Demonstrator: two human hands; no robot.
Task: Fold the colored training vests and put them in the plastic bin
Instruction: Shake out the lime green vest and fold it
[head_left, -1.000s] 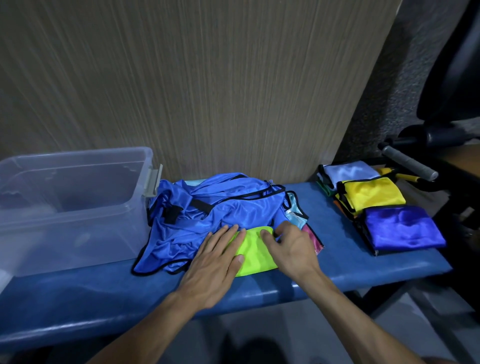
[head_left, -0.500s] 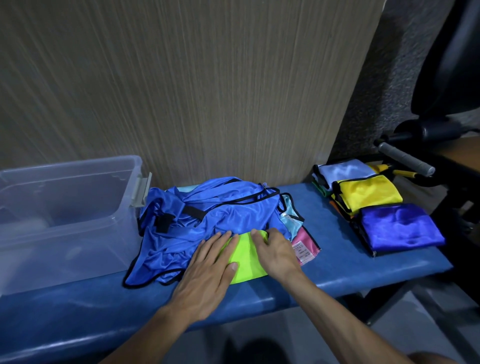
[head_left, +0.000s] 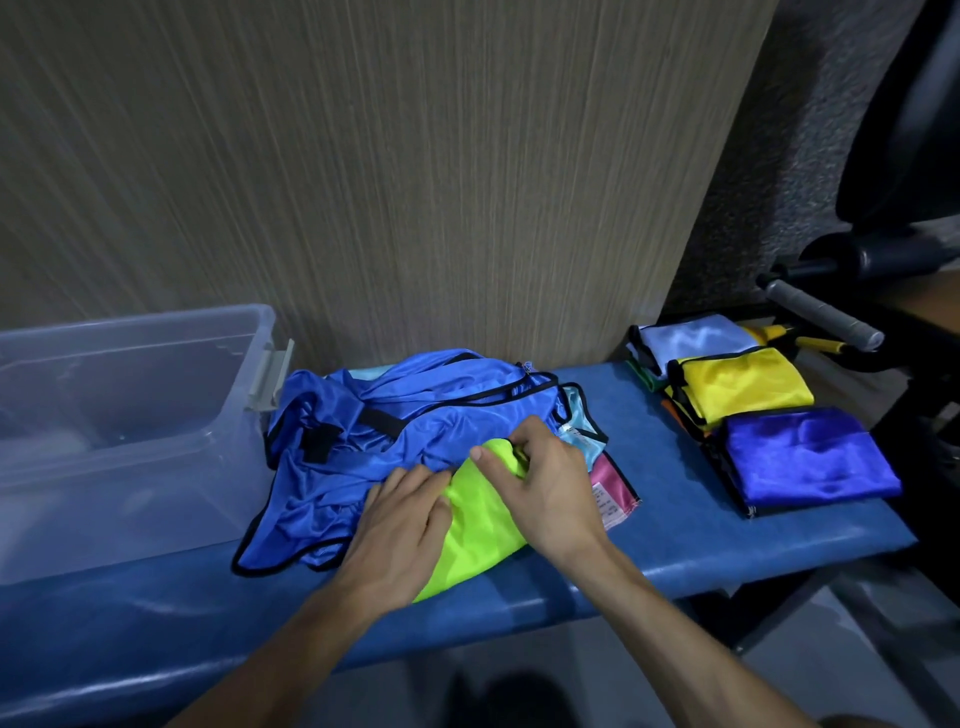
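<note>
Two bare forearms enter from bottom edge, no sleeves in view up to frame border. Left hand: no ring, no glove, no watch or band at wrist. Right hand: likewise bare, wrist unadorned; thumbnail short, plain, unpainted. Knuckles and tendons show faintly on backs of both hands. No clothing visible on either arm. Dark, blurred shape at bottom centre, between arms; cannot tell whether footwear or shadow.

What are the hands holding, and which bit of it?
The right hand pinches the neon green vest at its far top edge, fingers curled over it. The left hand holds nothing; it rests flat on the vest's left side.
</note>
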